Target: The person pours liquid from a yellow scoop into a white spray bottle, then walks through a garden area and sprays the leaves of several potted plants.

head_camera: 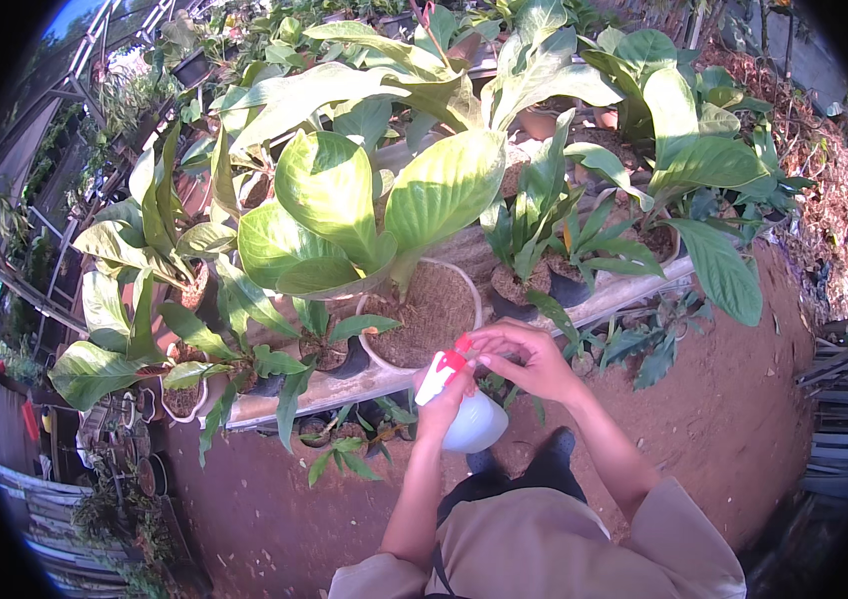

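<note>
My left hand point(442, 404) grips the neck of a white spray bottle point(475, 425) with a red and white trigger head. Fingers of my right hand point(532, 359) touch or nearly touch the red nozzle point(463, 343) at its front; whether they pinch it I cannot tell. The bottle is tilted, its rounded white body showing beneath my left hand. Just beyond my hands stands a large round pot point(431, 314) with a pale rim, filled with brown soil. From it grows a plant with broad, glossy green leaves point(330, 195).
A long bench with a pale edge point(304, 408) carries several potted plants. Small dark pots point(345, 359) and a narrow-leaved plant point(536, 202) flank the large pot. Reddish bare ground point(281, 517) lies below, with slatted stacks point(843, 442) at the right.
</note>
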A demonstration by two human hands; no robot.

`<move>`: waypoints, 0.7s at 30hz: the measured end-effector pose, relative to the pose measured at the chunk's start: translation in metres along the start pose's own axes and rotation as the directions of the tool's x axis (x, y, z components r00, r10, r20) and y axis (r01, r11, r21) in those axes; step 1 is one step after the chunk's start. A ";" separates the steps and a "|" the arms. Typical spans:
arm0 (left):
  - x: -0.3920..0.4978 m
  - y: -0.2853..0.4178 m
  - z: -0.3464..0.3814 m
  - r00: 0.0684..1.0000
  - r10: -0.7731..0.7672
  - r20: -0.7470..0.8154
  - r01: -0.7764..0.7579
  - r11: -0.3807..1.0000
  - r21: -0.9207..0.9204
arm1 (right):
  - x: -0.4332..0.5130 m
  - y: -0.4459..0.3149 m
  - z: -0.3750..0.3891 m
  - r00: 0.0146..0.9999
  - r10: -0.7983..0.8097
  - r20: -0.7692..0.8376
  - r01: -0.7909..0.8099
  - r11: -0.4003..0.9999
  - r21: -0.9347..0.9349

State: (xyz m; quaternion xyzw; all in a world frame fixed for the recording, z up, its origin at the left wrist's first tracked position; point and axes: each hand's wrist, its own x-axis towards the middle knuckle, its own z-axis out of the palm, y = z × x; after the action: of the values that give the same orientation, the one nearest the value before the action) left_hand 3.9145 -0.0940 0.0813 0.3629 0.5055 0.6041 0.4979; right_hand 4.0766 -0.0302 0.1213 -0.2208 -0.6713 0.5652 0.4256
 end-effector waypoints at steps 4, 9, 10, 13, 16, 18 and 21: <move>0.007 0.018 0.003 0.999 0.024 0.037 -0.022 0.999 -0.046 | 0.029 -0.038 0.003 1.000 -0.016 0.026 0.021 0.969 -0.247; 0.004 0.040 0.008 0.984 0.088 0.157 -0.079 0.995 -0.064 | 0.047 -0.067 -0.004 0.949 0.291 0.120 -0.155 0.766 -0.624; 0.005 0.044 0.007 0.977 0.103 0.188 -0.090 0.993 -0.076 | 0.050 -0.071 -0.006 0.945 0.279 0.169 -0.118 0.774 -0.622; 0.008 0.051 0.003 0.965 0.097 0.244 -0.052 0.982 -0.184 | 0.055 -0.081 -0.007 0.944 0.193 0.269 -0.040 0.873 -0.487; 0.016 0.056 0.001 0.952 0.084 0.294 0.010 0.953 -0.303 | 0.059 -0.088 -0.012 0.941 0.084 0.327 0.040 0.934 -0.354; 0.020 0.059 0.002 0.940 0.085 0.331 0.042 0.932 -0.360 | 0.061 -0.090 -0.015 0.941 0.029 0.338 0.087 0.942 -0.323; 0.021 0.064 0.005 0.936 0.097 0.337 0.045 0.919 -0.391 | 0.063 -0.087 -0.017 0.953 -0.020 0.302 0.105 0.958 -0.268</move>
State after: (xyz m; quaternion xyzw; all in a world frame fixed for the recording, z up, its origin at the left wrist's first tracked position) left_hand 3.8992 -0.0720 0.1434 0.3638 0.2723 0.6256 0.6341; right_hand 4.0729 0.0057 0.2242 -0.1701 -0.8076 0.4768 0.3024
